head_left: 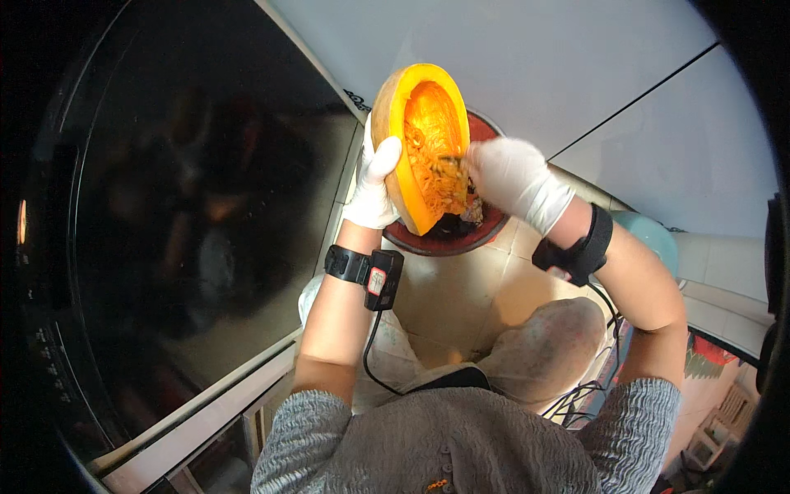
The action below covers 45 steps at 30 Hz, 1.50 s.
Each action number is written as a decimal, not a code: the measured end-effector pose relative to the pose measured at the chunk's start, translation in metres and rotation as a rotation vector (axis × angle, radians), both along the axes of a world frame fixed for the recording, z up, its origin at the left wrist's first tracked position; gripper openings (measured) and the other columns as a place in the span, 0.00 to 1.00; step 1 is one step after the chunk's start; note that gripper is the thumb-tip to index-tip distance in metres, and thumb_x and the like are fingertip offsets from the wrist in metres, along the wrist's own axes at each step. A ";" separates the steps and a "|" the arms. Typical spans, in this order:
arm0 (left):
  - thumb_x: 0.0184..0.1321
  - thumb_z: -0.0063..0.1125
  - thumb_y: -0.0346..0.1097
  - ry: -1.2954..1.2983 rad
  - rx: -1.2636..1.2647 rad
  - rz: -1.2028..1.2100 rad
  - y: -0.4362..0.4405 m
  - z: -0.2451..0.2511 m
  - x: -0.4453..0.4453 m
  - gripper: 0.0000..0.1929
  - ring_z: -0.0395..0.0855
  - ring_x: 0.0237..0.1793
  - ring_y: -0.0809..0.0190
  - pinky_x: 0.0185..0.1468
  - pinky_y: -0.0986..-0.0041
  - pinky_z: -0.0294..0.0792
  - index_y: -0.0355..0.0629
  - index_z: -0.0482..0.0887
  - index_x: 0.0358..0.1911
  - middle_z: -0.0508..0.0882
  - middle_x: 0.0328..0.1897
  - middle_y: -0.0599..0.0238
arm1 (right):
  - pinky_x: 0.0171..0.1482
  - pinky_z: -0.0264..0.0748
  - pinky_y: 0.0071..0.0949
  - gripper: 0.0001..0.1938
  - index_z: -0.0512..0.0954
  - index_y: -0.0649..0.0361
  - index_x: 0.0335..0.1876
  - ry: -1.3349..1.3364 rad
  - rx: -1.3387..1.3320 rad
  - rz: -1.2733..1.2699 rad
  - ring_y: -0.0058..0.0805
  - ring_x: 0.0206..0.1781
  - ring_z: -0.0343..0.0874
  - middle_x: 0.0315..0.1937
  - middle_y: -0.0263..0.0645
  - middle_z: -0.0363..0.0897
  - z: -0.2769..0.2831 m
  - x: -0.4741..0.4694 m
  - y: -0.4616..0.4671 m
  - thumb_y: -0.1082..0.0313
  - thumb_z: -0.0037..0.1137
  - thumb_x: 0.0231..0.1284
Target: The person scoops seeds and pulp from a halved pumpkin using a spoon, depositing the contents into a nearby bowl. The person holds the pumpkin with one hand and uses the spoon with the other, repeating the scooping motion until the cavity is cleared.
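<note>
My left hand [378,179], in a white glove, grips a pumpkin half [395,160] by its rind, thumb near the cut rim. The half stands tilted with its orange hollow facing right. Stringy pulp [435,185] fills the lower part of the hollow, while the upper part looks smoother. My right hand [509,176], also gloved, is curled in a fist at the right rim. A small dark, blurred utensil [452,162] projects from it into the pulp; its exact kind is unclear. Beneath both hands is a red basin [487,238] with dark scraps inside, partly hidden by the pumpkin.
A glossy black panel [203,185] rises close on the left. Pale cabinet fronts [524,68] stand beyond the basin. A light-blue rounded object [651,238] is behind my right forearm. Black cables [574,398] run from the wrist-worn devices past my knees over the tiled floor [450,296].
</note>
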<state>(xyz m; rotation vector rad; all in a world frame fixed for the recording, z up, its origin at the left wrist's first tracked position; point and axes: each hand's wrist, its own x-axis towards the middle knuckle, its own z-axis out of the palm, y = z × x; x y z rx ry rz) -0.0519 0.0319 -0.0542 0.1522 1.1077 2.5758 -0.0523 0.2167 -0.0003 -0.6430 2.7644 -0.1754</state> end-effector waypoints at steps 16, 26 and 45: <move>0.51 0.60 0.57 -0.015 0.082 -0.086 -0.011 0.000 -0.005 0.42 0.68 0.64 0.50 0.67 0.54 0.60 0.43 0.60 0.66 0.68 0.66 0.55 | 0.30 0.76 0.41 0.08 0.75 0.58 0.28 0.267 -0.145 -0.067 0.45 0.27 0.80 0.20 0.44 0.78 -0.005 -0.002 -0.001 0.64 0.48 0.57; 0.48 0.60 0.57 -0.047 0.163 -0.045 -0.010 0.008 0.001 0.40 0.72 0.60 0.52 0.65 0.59 0.63 0.45 0.65 0.63 0.73 0.61 0.57 | 0.21 0.77 0.29 0.03 0.76 0.57 0.25 0.680 -0.057 0.155 0.33 0.16 0.79 0.14 0.35 0.76 -0.001 0.017 -0.040 0.71 0.51 0.49; 0.48 0.56 0.61 -0.074 0.100 0.043 -0.006 0.008 0.001 0.39 0.72 0.59 0.50 0.64 0.55 0.64 0.44 0.68 0.62 0.74 0.61 0.55 | 0.17 0.73 0.30 0.05 0.70 0.54 0.24 0.722 -0.092 0.235 0.31 0.15 0.77 0.11 0.34 0.70 -0.002 0.037 -0.022 0.69 0.49 0.52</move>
